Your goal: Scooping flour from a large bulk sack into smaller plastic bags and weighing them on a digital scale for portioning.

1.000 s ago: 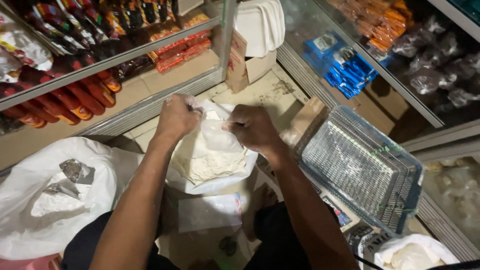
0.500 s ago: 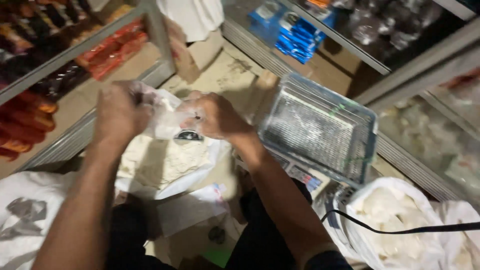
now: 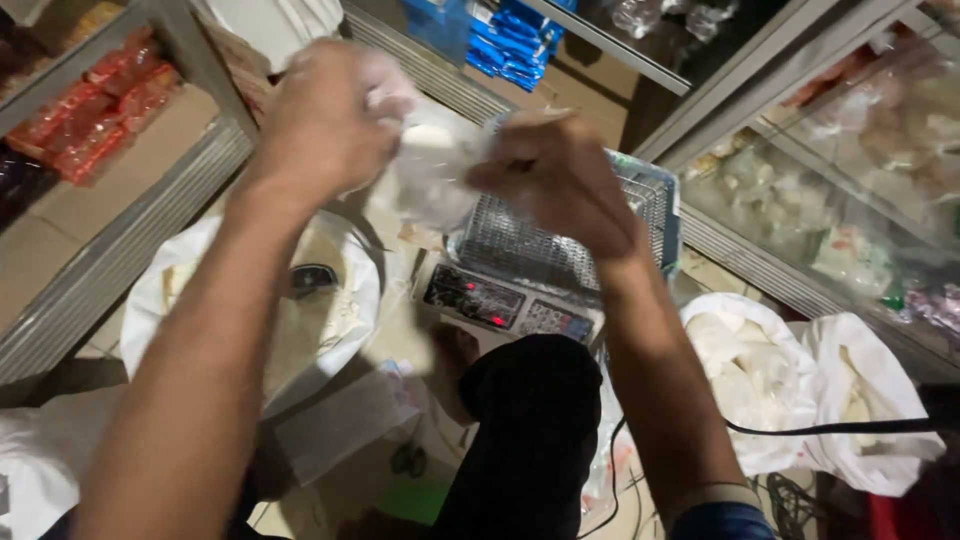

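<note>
Both hands, left (image 3: 335, 120) and right (image 3: 560, 170), clutch a clear bag (image 3: 435, 170) above the scale (image 3: 540, 260).

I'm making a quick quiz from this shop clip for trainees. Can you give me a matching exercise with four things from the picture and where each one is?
Things:
1. small clear plastic bag
2. weighing scale
3. blue packets
4. large white sack with a dark scoop

Places:
A. on a shelf at the top of the view
B. on the floor under the left forearm
C. held up between the left hand and the right hand
D. on the floor below the right hand, its display lit red

Pairs: 1-C, 2-D, 3-A, 4-B
</note>
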